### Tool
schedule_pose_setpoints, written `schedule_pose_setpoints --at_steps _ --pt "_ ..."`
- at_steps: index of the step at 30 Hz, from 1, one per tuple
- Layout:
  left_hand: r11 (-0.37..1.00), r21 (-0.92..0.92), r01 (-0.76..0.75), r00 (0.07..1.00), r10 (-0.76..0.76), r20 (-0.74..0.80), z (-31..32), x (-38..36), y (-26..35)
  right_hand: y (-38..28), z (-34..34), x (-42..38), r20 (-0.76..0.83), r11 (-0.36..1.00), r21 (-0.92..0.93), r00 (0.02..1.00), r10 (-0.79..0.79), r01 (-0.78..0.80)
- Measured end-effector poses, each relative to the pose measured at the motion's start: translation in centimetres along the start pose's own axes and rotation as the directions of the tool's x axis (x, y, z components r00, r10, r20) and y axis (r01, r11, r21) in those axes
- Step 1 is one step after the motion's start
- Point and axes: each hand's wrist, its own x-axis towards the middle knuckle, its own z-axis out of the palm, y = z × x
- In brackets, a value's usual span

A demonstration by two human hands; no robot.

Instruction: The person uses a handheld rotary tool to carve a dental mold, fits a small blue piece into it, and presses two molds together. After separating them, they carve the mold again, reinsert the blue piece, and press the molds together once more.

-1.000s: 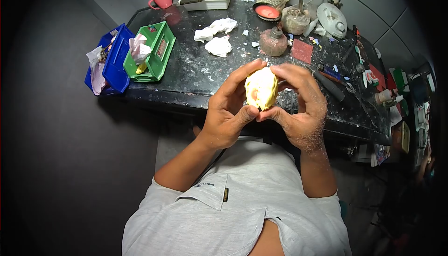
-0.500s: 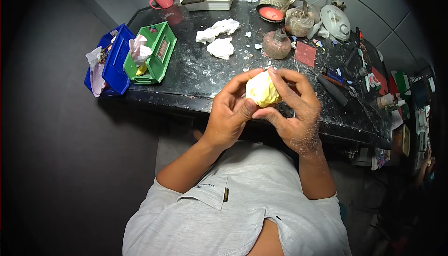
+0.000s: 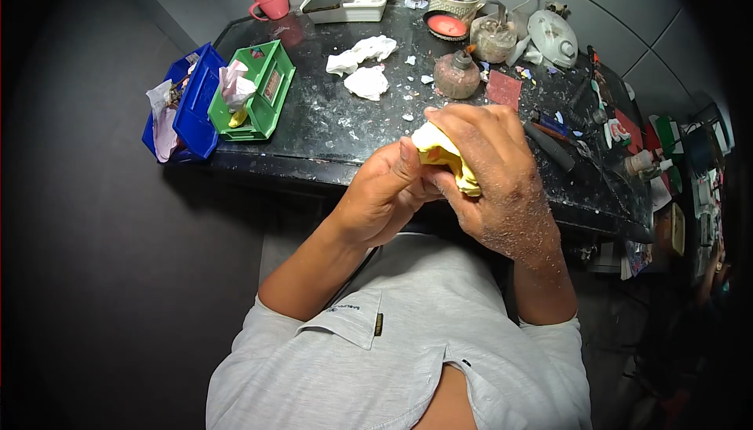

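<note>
A pale yellow lump point(image 3: 443, 152), hollow on the side facing me, is held between both hands just in front of the table's near edge. My right hand point(image 3: 494, 171) wraps over its top and right side, and white specks cover the back of this hand and the wrist. My left hand point(image 3: 384, 187) grips the lump's left side, with the thumb pointing up against it; its other fingers are partly hidden behind. Beyond the hands, two crumpled white pieces point(image 3: 366, 83) and a pink-stained glass jar point(image 3: 456, 75) with a small flame stand on the dark table.
A green bin point(image 3: 274, 89) and a blue bin point(image 3: 188, 112) are at the table's left end. Along the back are a pink mug point(image 3: 271, 0), a white tray point(image 3: 372, 11) and a red dish point(image 3: 447, 25). Tools, including a dark handle point(image 3: 549, 148), lie at right.
My right hand has turned over the top of the yellow lump, and the lump has tilted to show its hollow. My left thumb has moved upright. The view has shifted slightly.
</note>
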Motion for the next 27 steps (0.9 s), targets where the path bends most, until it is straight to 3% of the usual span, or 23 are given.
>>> schedule_pose_setpoints --at_steps 6,8,11,14,17,19,22,24,27 --pt "0.998 -0.049 -0.03 0.999 0.032 0.043 -0.9 -0.3 -0.4 -1.2 -0.8 0.4 0.007 0.998 -0.045 0.999 -0.044 0.044" --pt "0.983 -0.17 -0.076 0.987 0.098 0.125 -0.9 -0.2 -0.4 -1.7 -1.0 0.7 0.0 0.992 -0.109 0.998 -0.062 0.062" --pt "0.989 -0.149 -0.013 0.96 0.054 0.273 -1.4 0.2 0.0 -2.5 -1.8 1.1 0.038 0.976 -0.205 0.997 -0.066 0.072" --pt "0.963 -0.269 -0.012 0.977 0.068 0.2 -1.4 0.1 -0.4 -3.2 -2.8 1.9 0.059 0.959 -0.263 0.994 -0.089 0.102" --pt "0.947 -0.321 -0.013 0.971 0.089 0.222 0.2 0.4 0.9 -4.1 -4.4 3.1 0.106 0.94 -0.296 0.984 -0.145 0.171" --pt "0.88 -0.475 -0.013 0.956 0.15 0.252 1.2 0.7 1.7 -5.1 -5.2 4.1 -0.043 0.955 -0.219 0.976 -0.216 0.201" --pt "0.906 -0.411 -0.102 0.928 0.235 0.287 4.6 1.1 4.0 -5.2 -6.3 5.3 -0.125 0.901 -0.28 0.918 -0.377 0.332" --pt "0.879 -0.458 -0.131 0.927 0.273 0.259 5.2 1.2 4.8 -6.1 -7.9 5.9 -0.112 0.884 -0.317 0.912 -0.394 0.343" --pt "0.888 -0.434 -0.155 0.902 0.306 0.305 5.6 1.6 6.0 -6.3 -10.0 7.4 -0.134 0.792 -0.376 0.817 -0.56 0.481"
